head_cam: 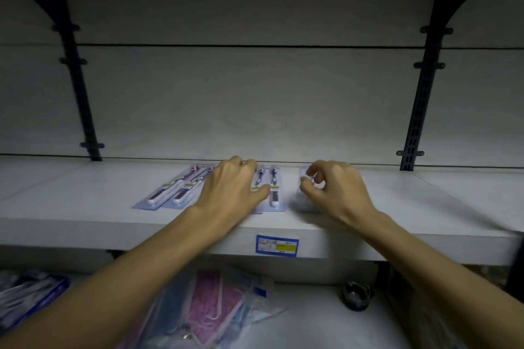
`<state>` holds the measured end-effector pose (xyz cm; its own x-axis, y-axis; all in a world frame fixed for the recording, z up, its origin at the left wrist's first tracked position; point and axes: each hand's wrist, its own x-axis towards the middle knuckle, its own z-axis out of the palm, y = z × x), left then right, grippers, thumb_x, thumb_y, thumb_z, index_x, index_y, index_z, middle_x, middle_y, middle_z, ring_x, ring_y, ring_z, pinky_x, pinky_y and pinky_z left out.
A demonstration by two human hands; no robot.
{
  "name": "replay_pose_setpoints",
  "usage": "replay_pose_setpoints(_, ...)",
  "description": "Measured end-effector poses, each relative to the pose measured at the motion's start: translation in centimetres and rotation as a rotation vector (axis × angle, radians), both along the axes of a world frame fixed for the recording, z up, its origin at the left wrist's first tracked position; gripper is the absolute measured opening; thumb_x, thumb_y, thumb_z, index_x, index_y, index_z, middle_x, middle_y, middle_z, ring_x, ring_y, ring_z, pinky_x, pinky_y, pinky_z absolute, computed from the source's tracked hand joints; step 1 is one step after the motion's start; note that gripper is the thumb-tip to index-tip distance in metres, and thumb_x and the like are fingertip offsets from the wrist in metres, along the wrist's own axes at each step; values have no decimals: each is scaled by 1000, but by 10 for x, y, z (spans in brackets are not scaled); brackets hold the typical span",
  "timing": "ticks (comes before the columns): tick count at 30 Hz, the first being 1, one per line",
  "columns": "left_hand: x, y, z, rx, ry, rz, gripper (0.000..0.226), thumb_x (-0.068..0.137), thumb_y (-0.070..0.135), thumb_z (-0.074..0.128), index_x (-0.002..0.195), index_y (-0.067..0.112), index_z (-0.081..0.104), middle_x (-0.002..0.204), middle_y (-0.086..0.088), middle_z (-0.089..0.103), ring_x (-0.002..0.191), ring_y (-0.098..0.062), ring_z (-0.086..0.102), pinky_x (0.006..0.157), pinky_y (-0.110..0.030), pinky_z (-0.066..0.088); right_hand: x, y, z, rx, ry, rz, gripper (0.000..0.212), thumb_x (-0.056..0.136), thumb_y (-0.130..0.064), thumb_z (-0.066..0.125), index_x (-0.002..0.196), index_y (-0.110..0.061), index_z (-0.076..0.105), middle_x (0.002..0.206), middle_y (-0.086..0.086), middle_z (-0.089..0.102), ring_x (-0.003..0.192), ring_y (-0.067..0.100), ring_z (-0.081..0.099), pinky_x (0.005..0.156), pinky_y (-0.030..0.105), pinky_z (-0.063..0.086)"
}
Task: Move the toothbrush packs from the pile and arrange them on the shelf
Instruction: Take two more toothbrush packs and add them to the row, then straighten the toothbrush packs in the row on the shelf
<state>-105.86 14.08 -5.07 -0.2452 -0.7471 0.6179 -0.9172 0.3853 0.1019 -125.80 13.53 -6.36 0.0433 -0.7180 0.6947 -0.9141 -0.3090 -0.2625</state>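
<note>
Head view: three flat clear-blister toothbrush packs on pale card lie side by side on the white laminate shelf [85,198]. The blurred right pack [307,193] is pinched by the right hand [337,187]. The left hand [229,190] rests flat on the middle pack [273,190]; the pink-brush pack [173,190] lies at its 9 o'clock. Judged light, stiff and slick: grip the card edges.

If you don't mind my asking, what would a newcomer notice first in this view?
Two bare hands over the white shelf: the left hand rests on a clear toothbrush pack, and the right hand pinches a blurred pack. Left of them lies a slanted purple-handled pack; a blue price label sits on the shelf edge.
</note>
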Motion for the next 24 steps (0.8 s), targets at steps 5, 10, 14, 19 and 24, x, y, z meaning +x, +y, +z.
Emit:
replay_pose_setpoints(5, 63, 16, 2, -18, 19, 33, 43, 88, 45, 54, 120, 18, 57, 115, -4, 59, 105, -22, 53, 79, -29, 40, 62, 7, 12, -63, 63, 42, 30, 87, -40, 55, 103, -18, 68, 90, 3, 69, 88, 24, 58, 75, 35, 47)
replay_pose_setpoints(10, 149, 37, 4, -46, 16, 93, 42, 86, 45, 55, 116, 17, 59, 112, -3, 60, 104, -23, 54, 78, -30, 42, 152, 19, 17, -102, 63, 128, 28, 84, -39, 57, 100, -18, 68, 86, 3, 69, 85, 27, 59, 73, 34, 46)
replay_pose_setpoints(14, 227, 58, 5, -49, 15, 162, 46, 87, 50, 53, 122, 20, 55, 114, 0, 58, 107, -20, 53, 79, -30, 43, 238, 38, 16, -126, 96, 212, 39, 79, -43, 48, 98, -16, 69, 83, 4, 69, 83, 27, 59, 70, 33, 44)
replay_pose_setpoints(19, 319, 91, 5, -74, 13, 227, 46, 89, 50, 53, 125, 22, 53, 115, -1, 58, 106, -19, 54, 79, -31, 45, 342, 56, 19, -153, 108, 320, 31, 86, -38, 57, 105, -16, 67, 91, 2, 69, 92, 26, 58, 74, 31, 38)
replay_pose_setpoints(24, 431, 135, -6, -55, -17, 359, 39, 87, 45, 57, 118, 22, 56, 104, -3, 59, 99, -22, 56, 72, -32, 44, 458, 76, 10, -112, 51, 497, 29, 86, -37, 57, 106, -17, 65, 91, 1, 66, 98, 25, 55, 77, 33, 45)
